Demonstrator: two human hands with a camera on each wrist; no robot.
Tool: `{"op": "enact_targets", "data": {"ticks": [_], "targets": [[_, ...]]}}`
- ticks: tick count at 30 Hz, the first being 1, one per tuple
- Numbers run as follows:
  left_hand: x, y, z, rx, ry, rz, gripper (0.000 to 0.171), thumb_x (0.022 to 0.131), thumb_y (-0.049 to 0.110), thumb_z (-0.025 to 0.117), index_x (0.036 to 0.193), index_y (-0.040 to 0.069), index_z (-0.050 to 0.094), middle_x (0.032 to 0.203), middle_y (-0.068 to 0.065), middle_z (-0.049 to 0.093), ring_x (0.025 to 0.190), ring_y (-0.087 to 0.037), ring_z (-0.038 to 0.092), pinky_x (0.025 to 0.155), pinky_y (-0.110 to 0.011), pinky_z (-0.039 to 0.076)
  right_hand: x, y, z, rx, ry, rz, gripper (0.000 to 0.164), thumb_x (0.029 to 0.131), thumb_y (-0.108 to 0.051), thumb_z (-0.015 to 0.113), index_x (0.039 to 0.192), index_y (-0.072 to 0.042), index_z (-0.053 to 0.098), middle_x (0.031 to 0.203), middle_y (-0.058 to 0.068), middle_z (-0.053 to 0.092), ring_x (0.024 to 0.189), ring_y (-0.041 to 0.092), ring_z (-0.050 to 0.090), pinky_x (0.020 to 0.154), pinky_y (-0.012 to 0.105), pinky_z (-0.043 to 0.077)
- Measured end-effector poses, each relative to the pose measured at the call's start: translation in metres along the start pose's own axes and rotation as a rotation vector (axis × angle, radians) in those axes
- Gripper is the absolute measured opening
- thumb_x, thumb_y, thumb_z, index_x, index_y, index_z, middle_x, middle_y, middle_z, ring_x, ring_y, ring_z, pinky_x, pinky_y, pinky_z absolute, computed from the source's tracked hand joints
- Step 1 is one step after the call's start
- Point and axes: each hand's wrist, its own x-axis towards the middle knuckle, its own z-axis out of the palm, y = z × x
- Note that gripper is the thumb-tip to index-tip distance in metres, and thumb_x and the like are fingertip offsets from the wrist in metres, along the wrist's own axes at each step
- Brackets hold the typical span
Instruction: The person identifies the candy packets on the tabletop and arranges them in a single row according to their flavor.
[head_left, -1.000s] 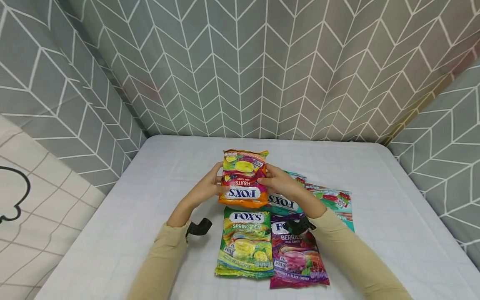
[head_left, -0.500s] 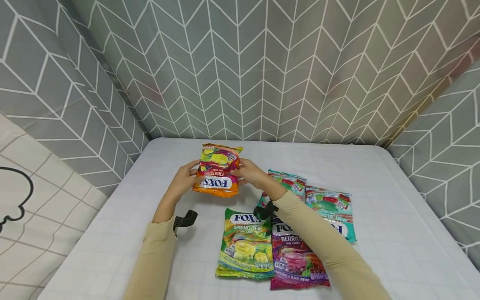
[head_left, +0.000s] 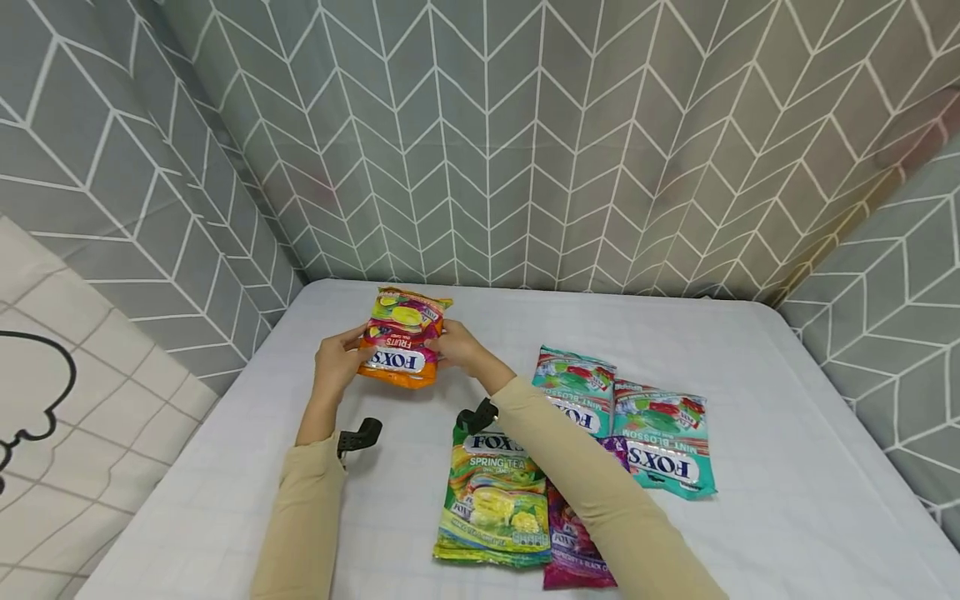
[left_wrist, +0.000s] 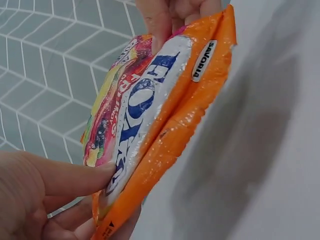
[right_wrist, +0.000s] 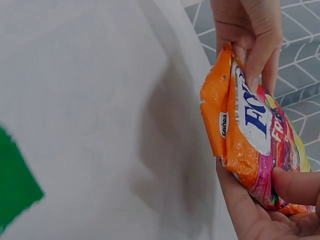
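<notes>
An orange and red bag of Fox's fruits candy [head_left: 403,337] is held up over the far left part of the table, its lettering upside down in the head view. My left hand [head_left: 335,364] grips its left edge, thumb on the front and fingers behind, as the left wrist view shows of the thumb [left_wrist: 82,176]. At the opposite edge my right hand [head_left: 461,348] pinches the bag between thumb [right_wrist: 295,186] and fingers. A shadow on the white cloth beneath the bag [right_wrist: 250,130] shows in the right wrist view.
A green spring tea bag [head_left: 495,508] lies front centre, beside a purple berries bag [head_left: 573,542] partly hidden by my right sleeve. Two teal mint blossom bags [head_left: 576,379] lie behind them to the right. Patterned curtains [head_left: 510,150] enclose the white-covered table [head_left: 787,467].
Both hands have carried the fruits candy bag leftward, from above the other bags to the far left. The teal bags, earlier partly covered by the right arm, now show more.
</notes>
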Motion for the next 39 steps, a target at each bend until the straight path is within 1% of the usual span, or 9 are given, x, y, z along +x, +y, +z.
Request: {"op": "enact_targets", "data": {"ticks": [6,11,16,21,26,30,31,36,39], "targets": [[0.001,-0.014,-0.002,0.042,0.032,-0.011,0.048,0.092,0.007,0.064,0.138,0.005,0.053,0.128,-0.027,0.056,0.117,-0.038,0.052,0.079,-0.033,0.051,0.01,0.011,0.012,-0.045,0.045,0.029,0.043,0.098,-0.007,0.055,0.137,0.007,0.043,0.121,0.02,0.06,0.109,0.031,0.06,0.09,0.043,0.05],[0.004,-0.024,0.001,0.092,0.061,0.011,0.047,0.091,0.005,0.064,0.137,0.002,0.054,0.123,-0.029,0.058,0.113,-0.039,0.054,0.082,-0.04,0.051,0.013,0.018,0.02,-0.033,0.057,0.043,0.044,0.099,-0.007,0.054,0.138,0.008,0.041,0.123,0.021,0.059,0.11,0.032,0.06,0.088,0.041,0.052],[0.006,-0.03,0.005,0.121,0.064,0.01,0.046,0.092,0.005,0.061,0.137,0.0,0.053,0.124,-0.03,0.057,0.114,-0.041,0.054,0.087,-0.046,0.05,0.013,0.023,0.025,-0.05,0.073,0.037,0.051,0.094,-0.003,0.059,0.14,0.006,0.039,0.129,0.019,0.055,0.115,0.03,0.056,0.091,0.04,0.05],[0.004,-0.032,0.006,0.135,0.062,-0.017,0.045,0.094,0.004,0.059,0.138,-0.002,0.051,0.126,-0.032,0.055,0.116,-0.043,0.053,0.09,-0.048,0.049,0.013,0.026,0.03,-0.231,0.1,-0.019,0.054,0.09,-0.005,0.065,0.138,0.006,0.043,0.129,0.018,0.055,0.113,0.027,0.055,0.092,0.037,0.049],[0.004,-0.031,0.005,0.17,0.05,-0.015,0.045,0.093,0.004,0.059,0.136,-0.004,0.051,0.124,-0.033,0.056,0.112,-0.043,0.056,0.088,-0.049,0.049,0.013,0.027,0.034,-0.406,0.165,-0.061,0.051,0.087,-0.011,0.07,0.131,0.007,0.05,0.122,0.017,0.06,0.106,0.024,0.058,0.093,0.034,0.048],[0.005,-0.032,0.004,0.186,0.037,-0.012,0.045,0.093,0.004,0.058,0.137,-0.004,0.05,0.122,-0.033,0.056,0.108,-0.043,0.058,0.087,-0.049,0.05,0.014,0.026,0.036,-0.479,0.2,-0.047,0.05,0.087,-0.014,0.072,0.128,0.008,0.053,0.118,0.017,0.062,0.102,0.024,0.059,0.089,0.033,0.05],[0.005,-0.032,0.004,0.192,0.038,-0.011,0.045,0.093,0.004,0.058,0.137,-0.005,0.05,0.122,-0.033,0.056,0.108,-0.043,0.058,0.087,-0.049,0.05,0.013,0.026,0.037,-0.499,0.211,-0.061,0.049,0.085,-0.014,0.073,0.125,0.009,0.055,0.114,0.017,0.063,0.098,0.023,0.06,0.085,0.031,0.051],[0.005,-0.031,0.002,0.238,0.026,-0.013,0.046,0.093,0.004,0.056,0.137,-0.006,0.049,0.122,-0.033,0.056,0.107,-0.043,0.058,0.086,-0.049,0.05,0.01,0.023,0.04,-0.542,0.223,-0.057,0.049,0.087,-0.015,0.072,0.126,0.009,0.055,0.116,0.017,0.063,0.098,0.023,0.061,0.086,0.031,0.052],[0.005,-0.029,0.001,0.263,0.004,-0.016,0.047,0.094,0.005,0.056,0.138,-0.007,0.047,0.123,-0.034,0.055,0.106,-0.043,0.058,0.085,-0.049,0.05,0.008,0.02,0.042,-0.541,0.214,-0.05,0.049,0.088,-0.016,0.072,0.127,0.008,0.054,0.119,0.018,0.062,0.103,0.025,0.06,0.09,0.034,0.05]]}}
